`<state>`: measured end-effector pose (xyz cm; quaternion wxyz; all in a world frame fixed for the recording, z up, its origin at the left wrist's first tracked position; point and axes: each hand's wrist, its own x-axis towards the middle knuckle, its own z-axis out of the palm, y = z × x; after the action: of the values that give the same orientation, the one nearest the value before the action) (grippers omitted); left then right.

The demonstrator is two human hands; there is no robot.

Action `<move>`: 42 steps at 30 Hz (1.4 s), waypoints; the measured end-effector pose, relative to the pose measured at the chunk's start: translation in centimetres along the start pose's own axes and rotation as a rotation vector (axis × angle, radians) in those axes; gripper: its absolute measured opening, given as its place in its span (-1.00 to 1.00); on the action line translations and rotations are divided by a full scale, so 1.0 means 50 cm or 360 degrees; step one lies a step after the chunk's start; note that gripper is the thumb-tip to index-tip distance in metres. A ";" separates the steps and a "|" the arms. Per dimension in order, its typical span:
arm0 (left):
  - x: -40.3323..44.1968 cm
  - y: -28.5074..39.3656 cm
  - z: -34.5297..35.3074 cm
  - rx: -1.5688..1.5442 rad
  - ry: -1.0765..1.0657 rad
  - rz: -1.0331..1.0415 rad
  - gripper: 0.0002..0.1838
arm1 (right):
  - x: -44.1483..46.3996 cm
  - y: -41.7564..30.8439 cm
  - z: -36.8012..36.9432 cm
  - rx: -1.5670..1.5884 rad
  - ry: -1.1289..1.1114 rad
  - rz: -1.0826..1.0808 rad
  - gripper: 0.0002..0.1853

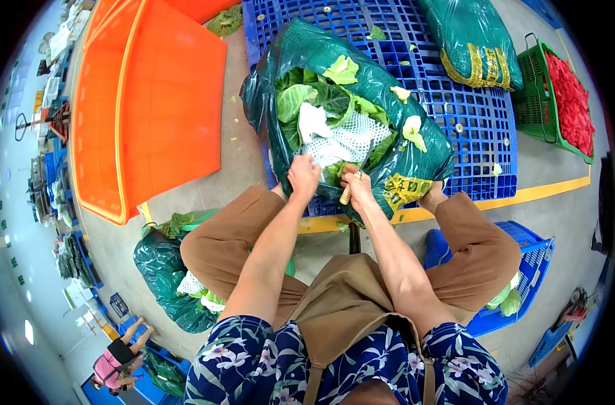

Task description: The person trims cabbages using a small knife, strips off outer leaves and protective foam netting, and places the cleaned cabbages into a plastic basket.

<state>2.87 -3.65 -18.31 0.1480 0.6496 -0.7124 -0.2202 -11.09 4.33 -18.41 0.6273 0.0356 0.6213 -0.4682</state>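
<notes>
A large dark green plastic bag [314,47] lies torn open in front of me. Inside it are leafy cabbages [295,101] and a white foam net [361,135]. My left hand [303,177] is closed at the near edge of the net, pinching it. My right hand [358,187] is closed around a short tool with a ribbed tan handle [346,196], close beside the left hand; any blade is hidden. Loose pale leaves [413,132] lie on the bag, and yellow printed tape [407,190] shows near its right end.
The bag rests on a blue plastic pallet [486,158] with another green bag [472,44] on it. An orange bin [176,101] stands left, a green crate [530,101] of red material right. Beside my legs are a green bag [165,277] and a blue crate [530,270]. A person [115,364] is at lower left.
</notes>
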 end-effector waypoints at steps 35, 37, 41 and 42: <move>-0.144 0.279 0.057 -0.3571 -0.0813 -0.0989 -0.13 | -0.102 -0.156 -0.237 -0.1202 0.0261 -0.0960 -0.31; -0.139 0.282 0.043 -0.3369 -0.0800 -0.0930 -0.25 | -0.105 -0.156 -0.244 -0.1051 0.0098 -0.0950 -0.27; -0.122 0.219 0.006 -0.1648 -0.0700 -0.0714 -0.74 | -0.137 -0.173 -0.234 -0.0860 0.0015 -0.0832 -0.24; -0.136 0.194 0.032 -0.1539 -0.0597 -0.0741 -0.77 | -0.090 -0.140 -0.252 -0.0984 0.0044 -0.0907 -0.23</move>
<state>-5.50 3.86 -14.27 0.2471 0.5976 -0.3825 -0.6599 -23.96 10.72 -13.82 0.4455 -0.3214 0.7260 -0.4138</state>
